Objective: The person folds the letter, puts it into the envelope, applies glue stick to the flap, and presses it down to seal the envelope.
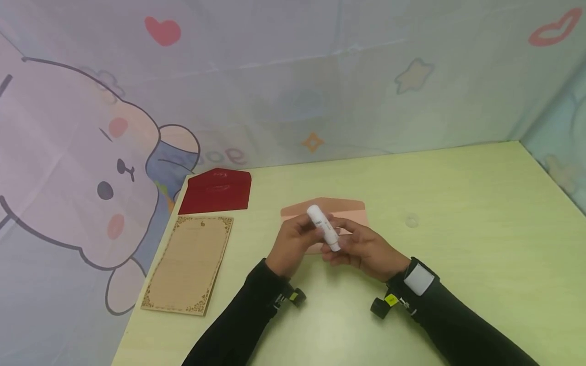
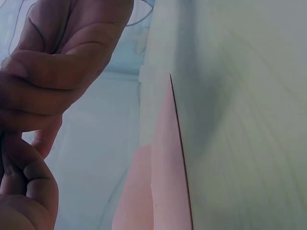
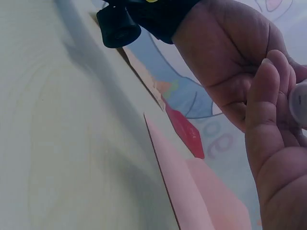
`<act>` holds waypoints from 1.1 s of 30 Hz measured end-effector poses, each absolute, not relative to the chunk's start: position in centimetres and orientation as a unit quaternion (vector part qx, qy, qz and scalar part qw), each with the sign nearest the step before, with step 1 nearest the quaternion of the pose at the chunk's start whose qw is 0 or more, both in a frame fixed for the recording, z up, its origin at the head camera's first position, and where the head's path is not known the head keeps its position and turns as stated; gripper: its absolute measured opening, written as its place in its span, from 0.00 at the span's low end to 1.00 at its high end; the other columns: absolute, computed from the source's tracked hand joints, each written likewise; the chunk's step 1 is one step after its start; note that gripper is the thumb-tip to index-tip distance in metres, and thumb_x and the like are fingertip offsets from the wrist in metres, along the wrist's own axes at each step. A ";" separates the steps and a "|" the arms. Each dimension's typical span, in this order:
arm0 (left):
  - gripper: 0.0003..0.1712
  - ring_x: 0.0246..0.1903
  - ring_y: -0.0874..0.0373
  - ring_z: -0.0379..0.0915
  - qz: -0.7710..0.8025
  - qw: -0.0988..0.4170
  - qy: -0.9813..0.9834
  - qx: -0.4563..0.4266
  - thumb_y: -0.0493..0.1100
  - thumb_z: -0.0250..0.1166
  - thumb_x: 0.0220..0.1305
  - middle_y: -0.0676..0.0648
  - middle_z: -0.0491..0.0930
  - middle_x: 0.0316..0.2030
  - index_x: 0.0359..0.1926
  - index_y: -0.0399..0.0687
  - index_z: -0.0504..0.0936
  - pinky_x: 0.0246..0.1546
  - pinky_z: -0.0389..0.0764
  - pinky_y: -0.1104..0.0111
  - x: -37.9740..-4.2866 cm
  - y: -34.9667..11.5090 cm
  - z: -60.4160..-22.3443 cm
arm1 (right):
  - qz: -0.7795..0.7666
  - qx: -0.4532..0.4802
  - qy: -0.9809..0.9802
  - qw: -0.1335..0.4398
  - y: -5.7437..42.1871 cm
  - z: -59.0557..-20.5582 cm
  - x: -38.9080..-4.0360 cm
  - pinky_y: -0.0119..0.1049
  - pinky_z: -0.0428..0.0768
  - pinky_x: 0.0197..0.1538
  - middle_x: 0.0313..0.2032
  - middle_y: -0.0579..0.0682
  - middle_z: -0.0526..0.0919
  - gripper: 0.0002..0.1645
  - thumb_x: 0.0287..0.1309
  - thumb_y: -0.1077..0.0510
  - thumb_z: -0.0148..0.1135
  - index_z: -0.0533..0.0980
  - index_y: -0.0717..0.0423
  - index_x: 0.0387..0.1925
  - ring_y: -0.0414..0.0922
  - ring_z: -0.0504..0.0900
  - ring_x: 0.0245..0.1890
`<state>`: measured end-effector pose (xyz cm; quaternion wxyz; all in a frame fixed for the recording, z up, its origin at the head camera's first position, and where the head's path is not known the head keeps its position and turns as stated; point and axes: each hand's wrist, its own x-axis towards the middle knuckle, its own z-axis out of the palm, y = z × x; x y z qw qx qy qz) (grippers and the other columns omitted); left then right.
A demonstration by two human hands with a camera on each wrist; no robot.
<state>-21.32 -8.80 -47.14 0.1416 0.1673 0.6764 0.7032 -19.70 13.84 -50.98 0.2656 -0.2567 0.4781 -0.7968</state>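
A white glue stick (image 1: 325,229) with small dark print is held tilted between both hands, above a pink envelope (image 1: 352,204). My left hand (image 1: 293,241) grips its middle with thumb and fingers. The right hand (image 1: 366,249) pinches its lower end near the base. Beneath the hands, the envelope lies with its flap opened out toward the far side; the hands cover much of it. In the left wrist view the envelope (image 2: 168,191) stands out along its raised edge. The right wrist view shows one round end of the glue stick (image 3: 299,103).
A red envelope (image 1: 215,190) lies at the table's back left corner. In front of it is a stack of tan paper (image 1: 189,264) with an ornate border. A small clear round piece (image 1: 412,220) lies right of the hands. Printed cloth (image 1: 284,76) hangs behind the table.
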 end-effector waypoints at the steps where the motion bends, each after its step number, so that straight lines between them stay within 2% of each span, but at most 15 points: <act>1: 0.22 0.56 0.66 0.89 0.702 0.144 0.677 0.170 0.28 0.64 0.79 0.30 0.90 0.63 0.70 0.29 0.84 0.62 0.87 0.67 -21.3 -8.8 -47.1 | -0.801 -0.260 0.466 0.271 13.8 -51.0 -19.7 0.35 0.90 0.65 0.54 0.44 0.93 0.21 0.90 0.66 0.46 0.72 0.40 0.69 0.38 0.93 0.57; 5: 0.23 0.57 0.67 0.88 0.700 0.152 0.677 0.168 0.30 0.65 0.80 0.32 0.90 0.63 0.71 0.31 0.83 0.65 0.84 0.68 -21.3 -8.8 -47.0 | -0.811 -0.273 0.431 0.286 13.8 -51.2 -19.7 0.35 0.90 0.66 0.54 0.45 0.93 0.20 0.90 0.67 0.44 0.72 0.45 0.69 0.38 0.93 0.57; 8: 0.22 0.54 0.66 0.88 0.706 0.142 0.675 0.159 0.29 0.65 0.79 0.33 0.91 0.61 0.70 0.29 0.83 0.61 0.86 0.69 -21.4 -8.7 -47.2 | -0.802 -0.258 0.470 0.264 13.9 -51.0 -19.6 0.35 0.91 0.63 0.53 0.43 0.94 0.20 0.91 0.64 0.44 0.71 0.43 0.71 0.39 0.94 0.55; 11: 0.17 0.47 0.65 0.89 0.712 0.116 0.680 0.129 0.31 0.70 0.75 0.42 0.94 0.50 0.62 0.30 0.86 0.52 0.89 0.70 -21.4 -8.5 -47.5 | -0.733 -0.222 0.619 0.175 13.6 -50.1 -19.3 0.37 0.92 0.58 0.50 0.48 0.95 0.22 0.87 0.61 0.58 0.70 0.48 0.74 0.40 0.95 0.51; 14: 0.12 0.41 0.65 0.88 0.708 0.094 0.694 0.098 0.34 0.77 0.71 0.55 0.91 0.40 0.52 0.36 0.88 0.44 0.88 0.71 -21.4 -8.2 -47.7 | -0.616 -0.176 0.764 0.076 13.0 -49.1 -18.8 0.36 0.91 0.52 0.47 0.52 0.96 0.32 0.76 0.58 0.75 0.71 0.56 0.73 0.40 0.94 0.47; 16: 0.11 0.39 0.64 0.87 0.700 0.089 0.703 0.087 0.36 0.79 0.69 0.58 0.89 0.37 0.48 0.40 0.88 0.42 0.86 0.72 -21.3 -8.2 -47.7 | -0.560 -0.159 0.812 0.038 12.7 -48.8 -18.5 0.34 0.89 0.48 0.45 0.52 0.95 0.37 0.69 0.55 0.82 0.73 0.57 0.72 0.39 0.92 0.43; 17: 0.11 0.39 0.64 0.86 0.697 0.086 0.706 0.090 0.35 0.79 0.69 0.58 0.88 0.37 0.49 0.38 0.88 0.42 0.85 0.73 -21.2 -8.1 -47.8 | -0.544 -0.157 0.824 0.027 12.6 -48.8 -18.4 0.33 0.87 0.47 0.44 0.50 0.95 0.37 0.68 0.54 0.83 0.74 0.56 0.71 0.38 0.92 0.42; 20: 0.14 0.40 0.65 0.85 0.694 0.087 0.708 0.098 0.33 0.77 0.70 0.58 0.87 0.37 0.53 0.32 0.88 0.43 0.86 0.73 -21.2 -8.2 -47.8 | -0.562 -0.162 0.810 0.042 12.8 -48.8 -18.4 0.33 0.86 0.46 0.42 0.50 0.95 0.38 0.70 0.55 0.81 0.73 0.58 0.74 0.39 0.92 0.40; 22: 0.15 0.40 0.65 0.85 0.696 0.092 0.704 0.108 0.31 0.74 0.72 0.55 0.89 0.38 0.56 0.28 0.88 0.45 0.87 0.72 -21.3 -8.3 -47.8 | -0.602 -0.172 0.777 0.073 13.0 -48.9 -18.6 0.34 0.88 0.48 0.43 0.53 0.96 0.38 0.73 0.60 0.77 0.70 0.60 0.77 0.41 0.94 0.41; 26: 0.18 0.45 0.65 0.87 0.710 0.115 0.684 0.126 0.30 0.68 0.76 0.44 0.94 0.46 0.63 0.26 0.86 0.50 0.90 0.70 -21.4 -8.5 -47.8 | -0.683 -0.203 0.689 0.132 13.6 -49.2 -19.0 0.37 0.94 0.54 0.47 0.54 0.96 0.38 0.80 0.67 0.65 0.60 0.69 0.82 0.42 0.96 0.46; 28: 0.20 0.47 0.66 0.88 0.717 0.124 0.674 0.126 0.31 0.67 0.78 0.44 0.94 0.50 0.65 0.26 0.85 0.53 0.90 0.70 -21.5 -8.6 -47.8 | -0.701 -0.219 0.664 0.142 13.7 -49.3 -19.1 0.38 0.94 0.56 0.49 0.54 0.96 0.37 0.84 0.66 0.61 0.56 0.69 0.82 0.40 0.96 0.48; 30: 0.21 0.48 0.66 0.89 0.734 0.139 0.655 0.116 0.32 0.64 0.80 0.47 0.95 0.51 0.67 0.25 0.83 0.55 0.90 0.69 -21.5 -8.5 -47.9 | -0.699 -0.223 0.666 0.131 13.6 -49.3 -19.1 0.39 0.93 0.56 0.49 0.57 0.96 0.38 0.83 0.66 0.62 0.55 0.66 0.82 0.39 0.96 0.48; 33: 0.20 0.45 0.65 0.88 0.756 0.158 0.630 0.079 0.36 0.61 0.85 0.55 0.92 0.45 0.67 0.24 0.82 0.53 0.90 0.70 -21.4 -8.3 -48.0 | -0.635 -0.241 0.732 0.056 13.2 -49.3 -18.8 0.38 0.92 0.52 0.47 0.56 0.92 0.44 0.73 0.62 0.76 0.62 0.55 0.80 0.37 0.91 0.45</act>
